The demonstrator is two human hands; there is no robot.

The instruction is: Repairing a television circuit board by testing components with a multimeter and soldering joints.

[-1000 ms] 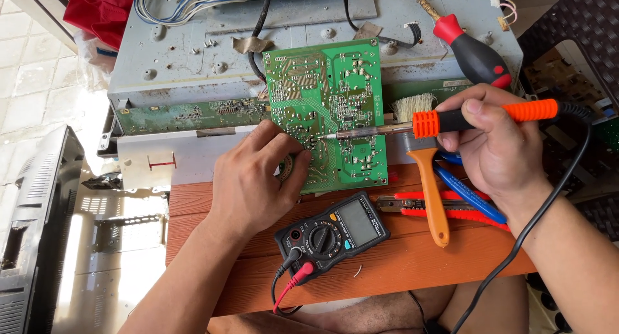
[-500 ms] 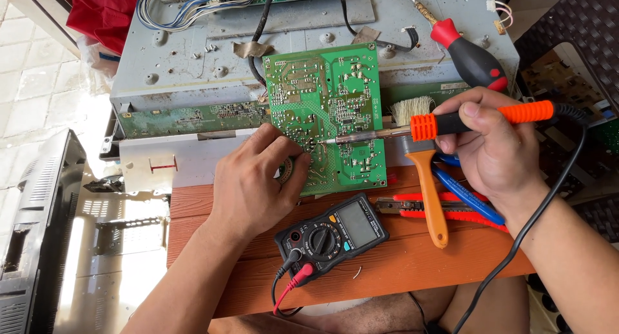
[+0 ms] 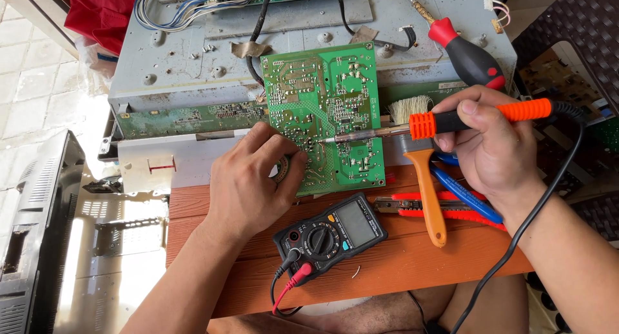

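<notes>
Right hand (image 3: 493, 150) grips soldering iron (image 3: 451, 122) pen-style by its orange sleeve; tip touches green circuit board (image 3: 329, 108), propped against the metal chassis (image 3: 161, 82). Left hand (image 3: 248, 182) curled, pressing the board's lower edge. Board looks light, stiff, fragile: hold by edges.

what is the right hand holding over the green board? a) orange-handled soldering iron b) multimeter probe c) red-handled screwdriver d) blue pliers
a: the right hand is closed around the orange-handled soldering iron, its metal tip reaching onto the green circuit board, while the red-handled screwdriver lies untouched above it.
</notes>
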